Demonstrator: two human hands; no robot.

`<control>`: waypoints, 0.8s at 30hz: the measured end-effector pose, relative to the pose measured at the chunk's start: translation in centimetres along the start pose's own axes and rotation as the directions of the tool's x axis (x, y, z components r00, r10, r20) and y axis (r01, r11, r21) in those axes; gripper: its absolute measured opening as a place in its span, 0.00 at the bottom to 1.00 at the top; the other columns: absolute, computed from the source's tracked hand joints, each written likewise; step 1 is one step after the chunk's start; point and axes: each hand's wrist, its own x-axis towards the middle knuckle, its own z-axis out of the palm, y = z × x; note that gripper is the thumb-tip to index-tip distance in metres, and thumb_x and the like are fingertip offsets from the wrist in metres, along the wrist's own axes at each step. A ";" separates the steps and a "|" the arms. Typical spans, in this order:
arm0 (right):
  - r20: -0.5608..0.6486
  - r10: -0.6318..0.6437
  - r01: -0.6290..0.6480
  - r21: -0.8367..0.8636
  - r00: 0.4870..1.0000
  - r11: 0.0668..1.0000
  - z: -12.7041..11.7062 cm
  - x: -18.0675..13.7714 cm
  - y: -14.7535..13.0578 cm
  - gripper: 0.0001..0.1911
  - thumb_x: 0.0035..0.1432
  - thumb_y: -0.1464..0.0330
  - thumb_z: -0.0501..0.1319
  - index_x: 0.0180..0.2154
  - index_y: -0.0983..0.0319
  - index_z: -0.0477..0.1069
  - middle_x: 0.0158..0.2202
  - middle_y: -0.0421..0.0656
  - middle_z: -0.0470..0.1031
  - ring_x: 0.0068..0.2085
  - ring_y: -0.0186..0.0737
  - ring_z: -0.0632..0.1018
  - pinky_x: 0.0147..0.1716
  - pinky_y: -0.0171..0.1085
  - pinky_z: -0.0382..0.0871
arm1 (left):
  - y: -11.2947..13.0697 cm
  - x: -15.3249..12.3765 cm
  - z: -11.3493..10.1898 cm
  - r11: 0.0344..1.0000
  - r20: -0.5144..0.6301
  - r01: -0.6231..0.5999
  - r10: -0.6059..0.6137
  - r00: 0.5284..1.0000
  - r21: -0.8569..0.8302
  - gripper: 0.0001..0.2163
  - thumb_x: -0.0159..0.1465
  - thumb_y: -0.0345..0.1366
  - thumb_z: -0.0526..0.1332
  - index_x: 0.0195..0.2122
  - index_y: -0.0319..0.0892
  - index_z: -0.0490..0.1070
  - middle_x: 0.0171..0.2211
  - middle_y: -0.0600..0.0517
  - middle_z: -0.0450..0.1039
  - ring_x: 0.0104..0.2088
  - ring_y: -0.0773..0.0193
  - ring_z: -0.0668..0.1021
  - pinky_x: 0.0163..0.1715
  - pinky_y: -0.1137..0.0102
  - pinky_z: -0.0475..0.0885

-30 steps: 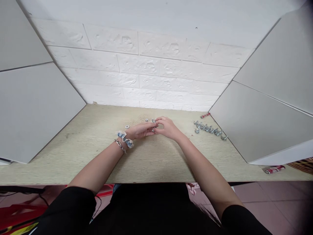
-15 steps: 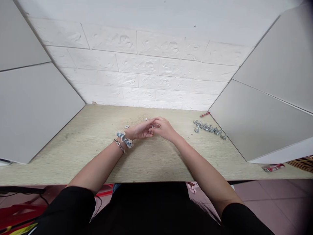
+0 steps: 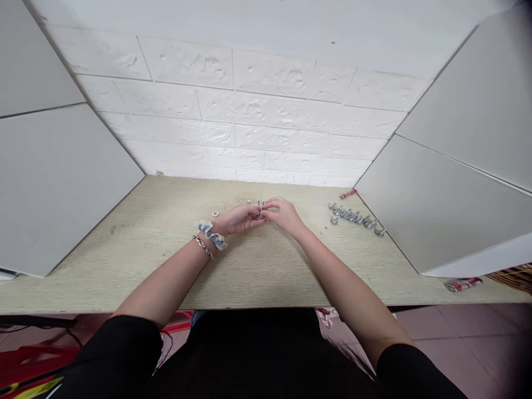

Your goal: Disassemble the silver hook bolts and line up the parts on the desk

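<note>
Both my hands meet over the middle of the wooden table [image 3: 137,244]. My left hand [image 3: 240,219], with a scrunchie and a chain bracelet at the wrist, pinches a small metal bolt [image 3: 260,206] that stands up between the fingertips. My right hand [image 3: 285,215] is closed on the same bolt from the right, thumb and forefinger at its top. A loose washer [image 3: 215,214] lies just left of my left hand, and another small metal piece [image 3: 248,202] lies just behind the fingers.
A row of several assembled bolts [image 3: 354,216] lies at the right near the grey side panel [image 3: 436,205]. A small red object [image 3: 348,194] sits at the back right corner. A white brick wall closes the back, a grey panel [image 3: 54,183] the left.
My hands stayed together at the same spot; my fingers shifted slightly around the bolt, which now stands more upright between them.
</note>
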 end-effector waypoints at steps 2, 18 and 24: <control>0.023 0.016 -0.017 0.041 1.000 0.999 0.1 -0.1 0.0 0.05 0.48 0.66 0.62 0.28 0.58 0.76 0.41 0.41 0.74 0.45 0.37 0.74 0.49 0.38 0.65 | 0.0 -0.2 0.2 0.999 0.032 -0.023 0.022 0.999 0.031 0.10 0.54 0.19 0.56 0.32 0.37 0.73 0.33 0.49 0.73 0.35 0.72 0.77 0.37 0.81 0.73; -0.157 0.172 -0.157 0.104 0.973 0.982 0.0 2.7 4.6 0.11 0.49 0.67 0.57 0.33 0.64 0.75 0.35 0.44 0.78 0.36 0.38 0.76 0.41 0.37 0.68 | 1.7 -1.5 -0.5 0.874 -0.219 0.004 0.117 0.969 0.486 0.19 0.42 0.24 0.66 0.36 0.44 0.76 0.29 0.50 0.77 0.32 0.61 0.79 0.29 0.71 0.73; -0.070 0.113 -0.115 -0.029 0.991 0.993 1.4 3.1 5.2 0.09 0.50 0.68 0.58 0.32 0.63 0.76 0.33 0.43 0.78 0.34 0.37 0.76 0.38 0.34 0.67 | 3.8 -2.4 -2.6 0.732 -0.342 0.106 0.181 0.922 0.673 0.07 0.42 0.30 0.68 0.25 0.40 0.75 0.22 0.45 0.75 0.23 0.59 0.77 0.19 0.71 0.66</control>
